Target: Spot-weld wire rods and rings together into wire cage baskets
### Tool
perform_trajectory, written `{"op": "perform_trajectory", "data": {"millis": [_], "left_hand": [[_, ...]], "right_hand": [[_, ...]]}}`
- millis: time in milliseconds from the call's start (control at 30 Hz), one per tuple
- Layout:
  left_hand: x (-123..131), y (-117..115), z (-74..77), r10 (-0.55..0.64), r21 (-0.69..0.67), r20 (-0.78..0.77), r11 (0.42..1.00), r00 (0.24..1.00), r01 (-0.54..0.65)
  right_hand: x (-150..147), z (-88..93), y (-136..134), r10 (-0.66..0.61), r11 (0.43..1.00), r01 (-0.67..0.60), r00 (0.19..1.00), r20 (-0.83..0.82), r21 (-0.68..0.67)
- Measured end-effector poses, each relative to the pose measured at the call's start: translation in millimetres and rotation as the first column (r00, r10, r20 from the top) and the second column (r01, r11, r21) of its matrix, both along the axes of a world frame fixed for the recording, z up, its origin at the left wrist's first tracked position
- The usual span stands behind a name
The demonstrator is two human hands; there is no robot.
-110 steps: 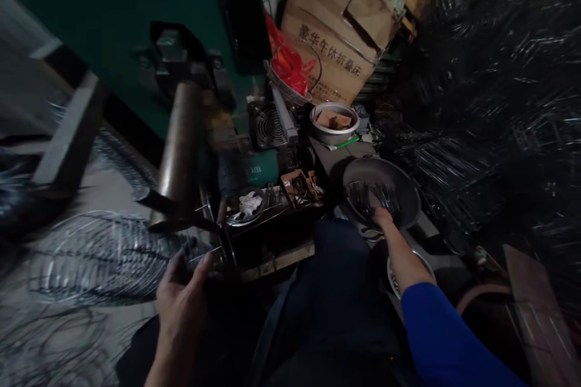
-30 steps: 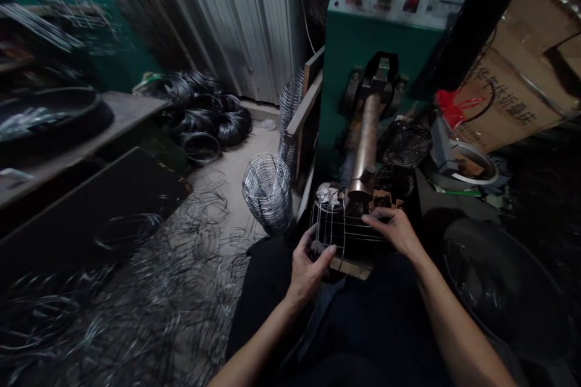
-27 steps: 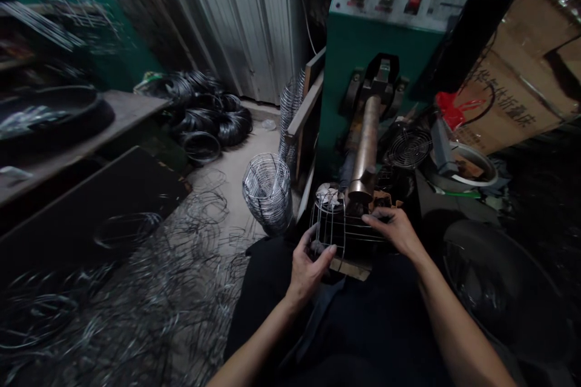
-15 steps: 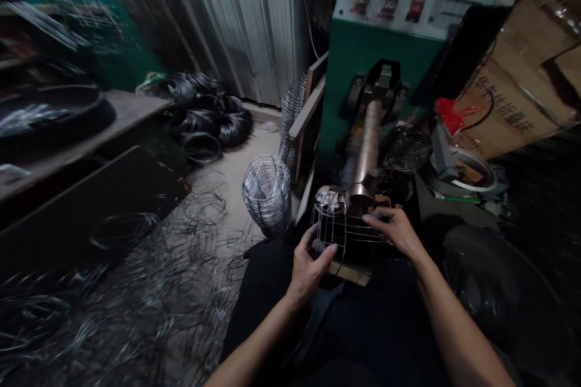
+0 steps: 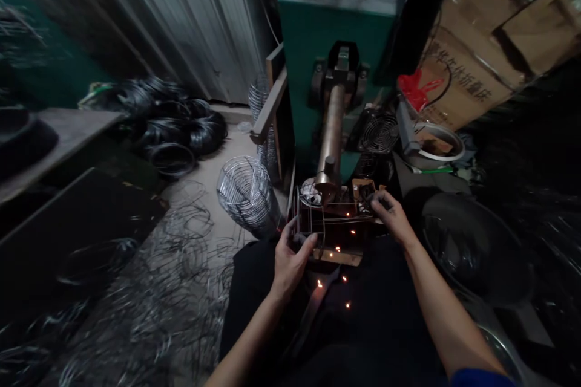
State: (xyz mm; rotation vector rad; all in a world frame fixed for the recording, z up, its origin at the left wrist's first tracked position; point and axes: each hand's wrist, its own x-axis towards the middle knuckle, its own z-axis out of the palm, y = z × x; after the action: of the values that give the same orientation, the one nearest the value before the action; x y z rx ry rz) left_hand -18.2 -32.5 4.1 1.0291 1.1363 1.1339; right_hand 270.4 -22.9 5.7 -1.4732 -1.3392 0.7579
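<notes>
My left hand point(image 5: 293, 254) is closed on the near left side of a thin wire frame point(image 5: 310, 217), thumb towards the machine. The frame lies sideways under the tip of a spot welder's thick metal arm point(image 5: 332, 133), its long wires running right. At their right end my right hand point(image 5: 391, 214) is closed, fingertips pinched at the wires; the exact grip is dark and partly hidden. Glowing sparks point(image 5: 338, 249) fly below the frame, over my lap. Under the arm's tip, a round dish point(image 5: 311, 192) with pale scraps shows behind the wires.
A stack of nested wire baskets point(image 5: 247, 193) leans left of my knee. Wire scraps point(image 5: 181, 242) litter the floor, with black wire coils point(image 5: 181, 115) behind. The green machine body point(image 5: 308, 60) stands ahead. At right are a fan grille point(image 5: 380, 132), a bowl point(image 5: 456, 148) and a cardboard box point(image 5: 481, 66).
Sparks have appeared under the welder arm. My right hand has drawn away from the arm's tip, rightward along the wires. The view has shifted right; my left hand keeps hold of the frame.
</notes>
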Motion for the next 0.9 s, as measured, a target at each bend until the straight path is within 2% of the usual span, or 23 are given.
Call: {"op": "perform_trajectory", "data": {"millis": [100, 200, 333, 500, 667, 900], "left_hand": [[-0.2, -1.9, -4.3, -0.006, -0.026, -0.036, 1.0, 0.999, 0.005], [1.4, -4.5, -4.6, 0.01, -0.045, -0.036, 0.999, 0.999, -0.012], [1.3, -7.2, 4.3, 0.061, -0.012, -0.044, 0.998, 0.997, -0.061], [-2.0, -6.1, 12.8, 0.101, -0.016, -0.046, 0.995, 0.994, -0.102], [1.8, 3.7, 6.9, 0.108, -0.013, -0.05, 0.994, 0.993, -0.109], [10.8, 21.5, -4.4, 0.111, 0.095, -0.071, 0.99, 0.991, -0.104]], "right_hand": [[11.9, -11.0, -14.9, 0.079, 0.997, -0.079, 0.997, 0.024, 0.009], [9.3, -20.0, -20.5, 0.132, 0.991, -0.133, 0.99, 0.05, 0.014], [-2.6, -29.2, -21.7, 0.042, 0.994, -0.048, 0.997, 0.06, 0.098], [-9.7, -30.6, -23.3, -0.017, 0.974, -0.037, 0.972, 0.235, 0.224], [-6.8, -27.4, -13.2, -0.031, 0.966, -0.069, 0.926, 0.376, 0.248], [5.1, -31.3, 10.4, -0.085, 0.97, -0.02, 0.906, 0.414, 0.243]]}}
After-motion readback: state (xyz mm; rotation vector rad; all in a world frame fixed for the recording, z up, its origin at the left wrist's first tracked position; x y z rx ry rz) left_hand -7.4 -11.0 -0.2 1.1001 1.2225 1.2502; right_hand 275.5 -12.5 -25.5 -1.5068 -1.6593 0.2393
